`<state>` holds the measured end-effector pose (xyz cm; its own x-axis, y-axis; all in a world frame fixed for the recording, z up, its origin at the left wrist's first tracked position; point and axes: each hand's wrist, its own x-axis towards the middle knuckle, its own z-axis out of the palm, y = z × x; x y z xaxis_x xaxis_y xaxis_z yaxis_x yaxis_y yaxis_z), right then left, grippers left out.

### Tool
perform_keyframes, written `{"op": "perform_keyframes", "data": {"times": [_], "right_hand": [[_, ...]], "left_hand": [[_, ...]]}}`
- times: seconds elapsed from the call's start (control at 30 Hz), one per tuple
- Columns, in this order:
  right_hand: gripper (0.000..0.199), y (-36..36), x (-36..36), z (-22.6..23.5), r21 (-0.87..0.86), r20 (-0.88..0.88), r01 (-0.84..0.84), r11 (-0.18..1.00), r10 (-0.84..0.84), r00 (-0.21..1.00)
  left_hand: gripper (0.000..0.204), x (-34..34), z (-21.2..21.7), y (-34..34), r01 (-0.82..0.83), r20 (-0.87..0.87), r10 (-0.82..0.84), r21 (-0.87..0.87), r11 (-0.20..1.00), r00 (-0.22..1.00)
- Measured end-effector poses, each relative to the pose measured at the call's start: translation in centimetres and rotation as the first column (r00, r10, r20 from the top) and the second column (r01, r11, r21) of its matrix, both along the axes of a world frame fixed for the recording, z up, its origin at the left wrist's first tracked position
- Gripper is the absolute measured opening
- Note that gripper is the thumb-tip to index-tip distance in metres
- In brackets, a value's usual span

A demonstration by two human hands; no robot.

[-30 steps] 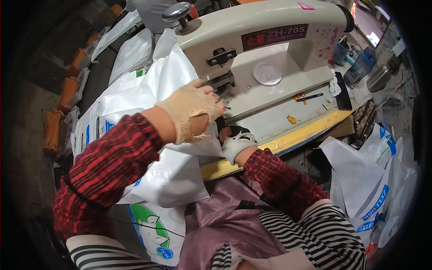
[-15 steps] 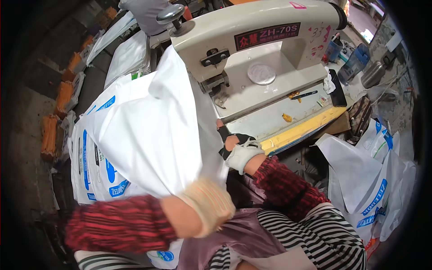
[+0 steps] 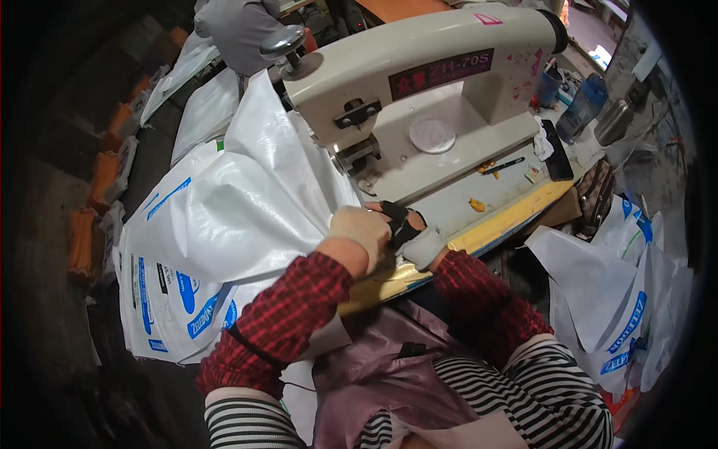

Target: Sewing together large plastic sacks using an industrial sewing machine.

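A large white woven sack (image 3: 254,198) with blue print along its lower part drapes over the left side, its edge running up beside the needle end of an industrial sewing machine (image 3: 419,52). My left hand (image 3: 360,227), in a pale knitted glove, is closed at the sack's near right edge; its fingertips are hidden. Right beside it, my right hand (image 3: 404,226), in a black fingerless glove with a white cuff, has its fingers bent in at the same edge. Both hands sit over the yellow front edge of the machine table, just below the needle area.
More printed white sacks (image 3: 624,299) hang at the right. Folded white sacks (image 3: 206,112) and orange bundles (image 3: 82,239) lie at the left. A pen (image 3: 505,165), a phone (image 3: 556,153), a blue bottle (image 3: 583,108) and a steel flask (image 3: 615,122) are on the table. Another person (image 3: 235,34) is at the back.
My left hand has moved up and right from near my lap to the sack edge beside my right hand. My right hand has shifted slightly right, and the sack is more creased.
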<state>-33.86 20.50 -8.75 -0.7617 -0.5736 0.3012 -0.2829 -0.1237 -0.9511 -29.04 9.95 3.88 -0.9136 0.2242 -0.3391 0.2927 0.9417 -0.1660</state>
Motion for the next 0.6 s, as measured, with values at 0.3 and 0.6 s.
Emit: {"op": "perform_keyframes", "data": {"times": [0.3,0.6], "right_hand": [[0.038,0.3,2.0,5.0,0.096,0.517,-0.196,0.976,0.120,0.848],[0.049,-3.8,2.0,18.2,0.047,-0.544,0.062,0.997,-0.027,0.839]], "left_hand": [[0.023,-3.1,4.3,-12.0,-0.378,-0.151,0.359,-0.129,0.917,0.921],[0.021,12.1,19.2,-10.7,-0.030,-0.723,0.033,0.017,0.999,0.690]]}}
